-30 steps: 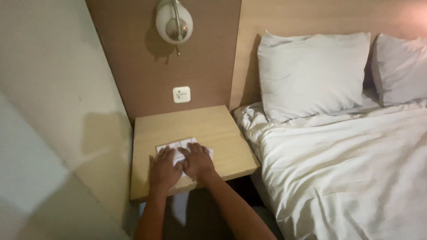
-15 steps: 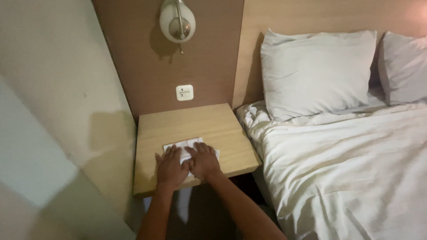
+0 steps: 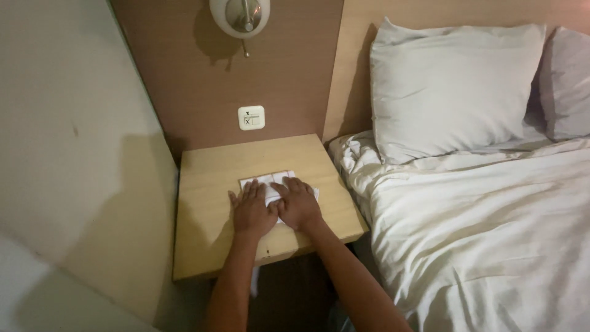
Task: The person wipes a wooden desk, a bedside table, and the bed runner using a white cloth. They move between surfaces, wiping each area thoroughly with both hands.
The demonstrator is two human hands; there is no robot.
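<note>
A folded white cloth (image 3: pixel 271 182) lies flat on a light wooden bedside table (image 3: pixel 209 178). Both my hands press down on its near part, palms flat and fingers spread. My left hand (image 3: pixel 251 211) covers the cloth's left side, my right hand (image 3: pixel 297 203) its right side, and the two touch each other. Only the far strip and right corner of the cloth show beyond my fingers. A bit of white hangs below the table's front edge between my forearms.
A bed with a rumpled white duvet (image 3: pixel 491 233) and two pillows (image 3: pixel 455 86) stands right of the table. A wall switch (image 3: pixel 251 117) and a round wall lamp (image 3: pixel 241 15) sit on the brown panel behind. A pale wall (image 3: pixel 74 154) closes the left side.
My hands stay pressed on the cloth in about the same place. The view has shifted slightly, nothing else has moved.
</note>
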